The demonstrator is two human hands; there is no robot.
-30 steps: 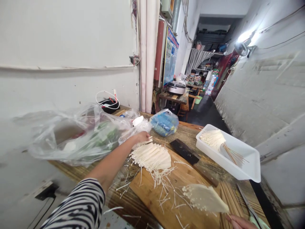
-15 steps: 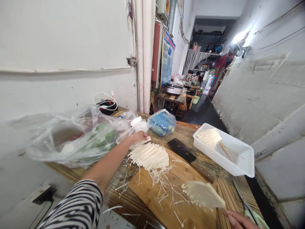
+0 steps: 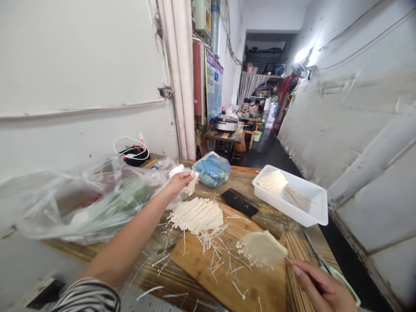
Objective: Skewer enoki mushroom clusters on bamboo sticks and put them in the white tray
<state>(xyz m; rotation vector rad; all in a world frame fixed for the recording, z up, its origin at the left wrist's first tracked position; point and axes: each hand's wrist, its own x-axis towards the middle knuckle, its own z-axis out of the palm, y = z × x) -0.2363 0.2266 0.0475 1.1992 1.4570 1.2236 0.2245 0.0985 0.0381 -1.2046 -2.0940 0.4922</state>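
Note:
My left hand (image 3: 180, 183), at the far edge of the wooden board (image 3: 260, 288), pinches a small bunch of enoki mushrooms (image 3: 192, 185) with the caps hanging down. Just below it, a larger heap of enoki mushrooms (image 3: 198, 216) lies on the board, with loose stems scattered around. At the lower right, my right hand (image 3: 323, 286) is closed on the end of a skewer carrying a flat fan of enoki mushrooms (image 3: 262, 249), held over the board. Beneath that hand runs a bundle of bamboo skewers (image 3: 295, 266), beside scissors with pale green handles (image 3: 346, 284).
A white plastic tray (image 3: 316, 190) at the right holds finished enoki skewers (image 3: 273, 182). A dark flat blade (image 3: 239, 202) lies behind the board. Clear bags with greens (image 3: 126, 193) fill the left; a blue-tinted bag (image 3: 212, 170) stands at the back.
My left hand has lifted a bunch of enoki mushrooms up off the heap's far side. My right hand still holds the skewer, and more of it shows. The view has shifted slightly.

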